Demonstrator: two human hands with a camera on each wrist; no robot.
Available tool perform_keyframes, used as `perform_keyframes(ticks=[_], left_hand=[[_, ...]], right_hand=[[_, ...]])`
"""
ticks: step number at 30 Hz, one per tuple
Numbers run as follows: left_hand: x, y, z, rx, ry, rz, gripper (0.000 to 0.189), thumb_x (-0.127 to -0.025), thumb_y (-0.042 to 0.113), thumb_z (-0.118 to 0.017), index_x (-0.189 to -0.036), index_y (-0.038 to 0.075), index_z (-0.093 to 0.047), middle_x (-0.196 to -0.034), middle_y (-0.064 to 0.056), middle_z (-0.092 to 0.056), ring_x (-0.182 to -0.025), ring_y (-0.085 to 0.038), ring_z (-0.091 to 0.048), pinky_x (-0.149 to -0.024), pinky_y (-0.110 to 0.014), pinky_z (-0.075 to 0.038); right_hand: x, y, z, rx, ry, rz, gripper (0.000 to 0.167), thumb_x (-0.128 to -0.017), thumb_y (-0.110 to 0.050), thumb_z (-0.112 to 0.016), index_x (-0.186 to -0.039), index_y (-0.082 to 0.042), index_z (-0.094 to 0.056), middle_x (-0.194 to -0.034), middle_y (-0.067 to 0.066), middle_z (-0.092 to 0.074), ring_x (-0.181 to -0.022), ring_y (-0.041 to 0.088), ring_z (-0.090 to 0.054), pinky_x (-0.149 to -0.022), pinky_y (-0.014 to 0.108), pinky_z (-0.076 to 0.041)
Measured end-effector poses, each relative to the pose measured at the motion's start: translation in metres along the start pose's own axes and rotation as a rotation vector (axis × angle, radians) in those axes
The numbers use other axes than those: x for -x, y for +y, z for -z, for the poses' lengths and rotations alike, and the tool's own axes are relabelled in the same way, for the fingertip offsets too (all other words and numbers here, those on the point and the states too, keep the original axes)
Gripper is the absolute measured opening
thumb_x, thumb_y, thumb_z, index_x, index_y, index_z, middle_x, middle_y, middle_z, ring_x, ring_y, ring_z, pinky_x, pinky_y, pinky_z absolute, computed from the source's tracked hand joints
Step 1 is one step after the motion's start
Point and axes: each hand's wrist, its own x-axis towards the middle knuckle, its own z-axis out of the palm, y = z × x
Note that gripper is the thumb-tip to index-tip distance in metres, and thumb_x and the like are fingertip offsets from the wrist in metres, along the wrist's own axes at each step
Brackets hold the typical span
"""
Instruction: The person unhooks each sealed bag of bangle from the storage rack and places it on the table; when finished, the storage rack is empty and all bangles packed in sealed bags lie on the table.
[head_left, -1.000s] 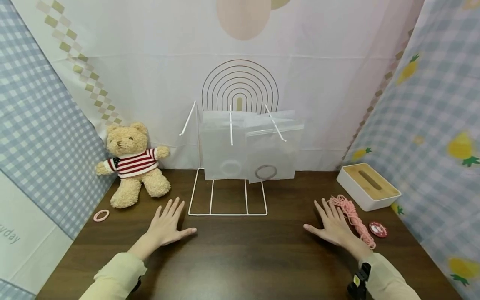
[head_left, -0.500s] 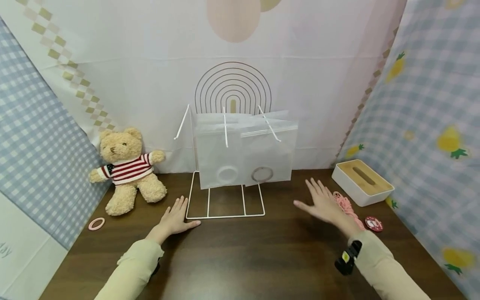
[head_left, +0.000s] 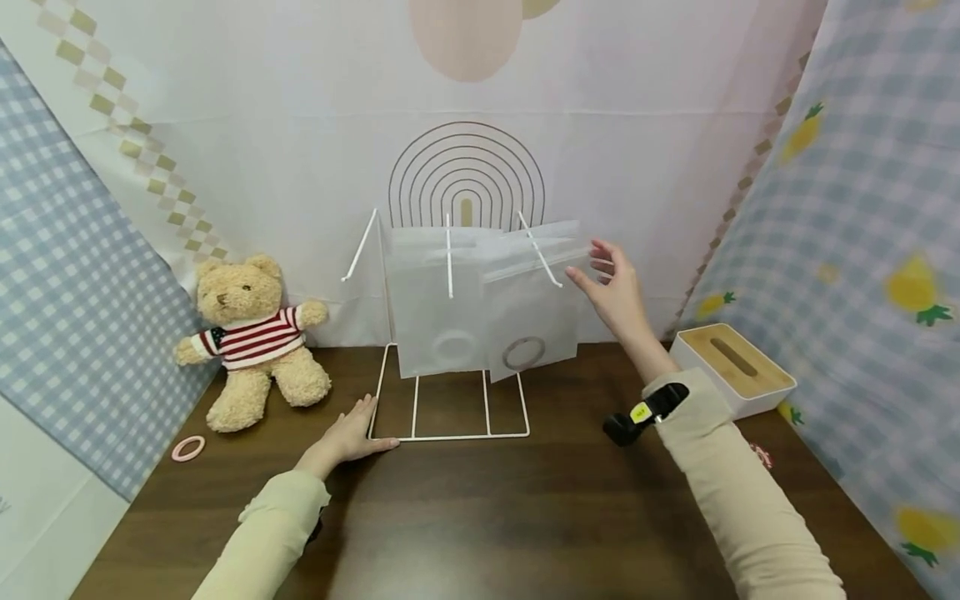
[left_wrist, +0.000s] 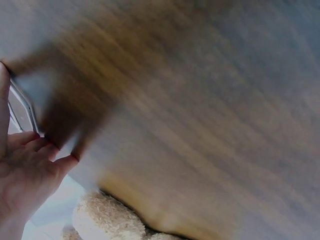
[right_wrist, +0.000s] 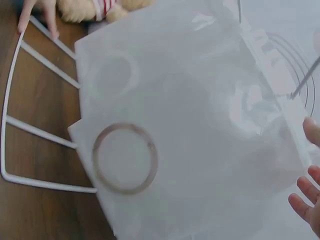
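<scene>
A white wire rack (head_left: 471, 437) stands mid-table, with two translucent zip bags hanging from its prongs. The right bag (head_left: 528, 304) shows a brownish ring (right_wrist: 99, 150) near its bottom; the left bag (head_left: 431, 292) has a whitish ring (right_wrist: 134, 75). My right hand (head_left: 617, 293) is raised at the right bag's upper corner, thumb and fingers spread apart around the edge, slightly bent. My left hand (head_left: 347, 435) rests with straight fingers on the rack base's front left corner, its thumb along the front bar.
A teddy bear (head_left: 258, 337) in a striped sweater sits at the back left, near a pink ring (head_left: 188, 448). A white tissue box (head_left: 738, 367) with a wooden lid stands back right. My right sleeve mostly covers a red-and-white round badge (head_left: 761, 455).
My right hand has risen from the table beside the pink cord to the right bag's upper corner. My left hand has moved right onto the rack's base. The right bag hangs more tilted.
</scene>
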Motion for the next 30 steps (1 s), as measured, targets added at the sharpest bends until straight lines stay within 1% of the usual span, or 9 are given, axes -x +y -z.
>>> perform_keyframes(ticks=[2, 6, 9, 12, 15, 19, 22, 26, 30], left_hand=[[0.0, 0.001, 0.002, -0.015, -0.008, 0.004, 0.092, -0.079, 0.043, -0.066, -0.138, -0.014, -0.023, -0.144, -0.035, -0.02, -0.135, -0.046, -0.02, -0.105, -0.062, -0.02], [-0.002, 0.003, 0.004, -0.026, -0.021, 0.009, 0.092, -0.079, 0.043, -0.066, -0.138, -0.014, -0.024, -0.143, -0.035, -0.021, -0.134, -0.046, -0.022, -0.105, -0.061, -0.022], [-0.003, 0.005, 0.004, -0.028, -0.022, 0.004, 0.093, -0.078, 0.043, -0.067, -0.137, -0.015, -0.024, -0.143, -0.036, -0.022, -0.133, -0.047, -0.023, -0.105, -0.06, -0.023], [-0.004, 0.005, 0.003, -0.033, -0.021, 0.003, 0.092, -0.078, 0.042, -0.068, -0.136, -0.016, -0.025, -0.142, -0.037, -0.022, -0.133, -0.048, -0.023, -0.104, -0.06, -0.024], [-0.004, 0.004, 0.003, -0.032, -0.011, 0.014, 0.093, -0.077, 0.042, -0.068, -0.136, -0.016, -0.026, -0.142, -0.036, -0.022, -0.133, -0.047, -0.023, -0.104, -0.06, -0.024], [-0.004, 0.002, 0.003, -0.026, 0.004, 0.011, 0.093, -0.077, 0.042, -0.068, -0.137, -0.015, -0.025, -0.143, -0.035, -0.023, -0.134, -0.046, -0.023, -0.104, -0.062, -0.023], [-0.004, 0.002, 0.003, -0.027, 0.007, 0.005, 0.092, -0.077, 0.041, -0.068, -0.136, -0.015, -0.026, -0.142, -0.036, -0.023, -0.133, -0.047, -0.023, -0.103, -0.063, -0.023], [-0.004, 0.002, 0.003, -0.024, 0.006, 0.009, 0.092, -0.077, 0.041, -0.069, -0.136, -0.015, -0.026, -0.143, -0.035, -0.023, -0.133, -0.047, -0.023, -0.103, -0.063, -0.023], [-0.002, 0.003, 0.003, -0.021, 0.004, 0.013, 0.092, -0.077, 0.041, -0.069, -0.136, -0.015, -0.026, -0.142, -0.036, -0.023, -0.133, -0.047, -0.023, -0.103, -0.063, -0.023]], right_hand=[[-0.003, -0.004, -0.003, -0.029, 0.029, -0.009, 0.064, -0.081, -0.023, -0.069, -0.134, 0.0, -0.04, -0.128, 0.023, -0.048, -0.117, 0.038, -0.049, -0.098, 0.05, -0.041], [-0.009, -0.003, -0.004, -0.021, 0.012, -0.047, 0.068, -0.082, -0.022, -0.068, -0.138, -0.001, -0.035, -0.133, 0.023, -0.042, -0.121, 0.038, -0.046, -0.099, 0.049, -0.04], [-0.013, 0.001, -0.002, -0.046, 0.022, -0.07, 0.064, -0.082, -0.019, -0.068, -0.136, -0.001, -0.039, -0.132, 0.021, -0.044, -0.119, 0.034, -0.049, -0.099, 0.044, -0.042], [-0.014, 0.004, 0.001, -0.086, 0.075, -0.082, 0.051, -0.082, -0.015, -0.068, -0.126, 0.002, -0.048, -0.114, 0.013, -0.054, -0.102, 0.021, -0.057, -0.091, 0.028, -0.048], [-0.012, 0.007, 0.002, -0.098, 0.14, -0.07, 0.038, -0.08, -0.014, -0.069, -0.109, 0.006, -0.055, -0.089, -0.003, -0.055, -0.08, 0.004, -0.055, -0.073, 0.012, -0.048], [-0.005, 0.007, 0.008, -0.142, 0.181, -0.036, 0.023, -0.078, -0.011, -0.071, -0.088, 0.005, -0.058, -0.07, -0.021, -0.056, -0.062, -0.005, -0.053, -0.056, 0.008, -0.047], [0.002, -0.002, 0.014, -0.198, 0.152, -0.026, 0.015, -0.079, -0.004, -0.069, -0.084, 0.006, -0.06, -0.067, -0.025, -0.06, -0.058, -0.005, -0.058, -0.054, 0.013, -0.051], [0.009, -0.017, 0.021, -0.236, 0.078, -0.016, 0.016, -0.08, 0.003, -0.064, -0.088, 0.017, -0.059, -0.066, -0.021, -0.064, -0.058, -0.003, -0.061, -0.054, 0.017, -0.053], [0.007, -0.013, 0.026, -0.196, 0.022, -0.01, 0.022, -0.081, -0.004, -0.066, -0.09, 0.015, -0.061, -0.067, -0.021, -0.065, -0.056, -0.002, -0.062, -0.053, 0.017, -0.052]])
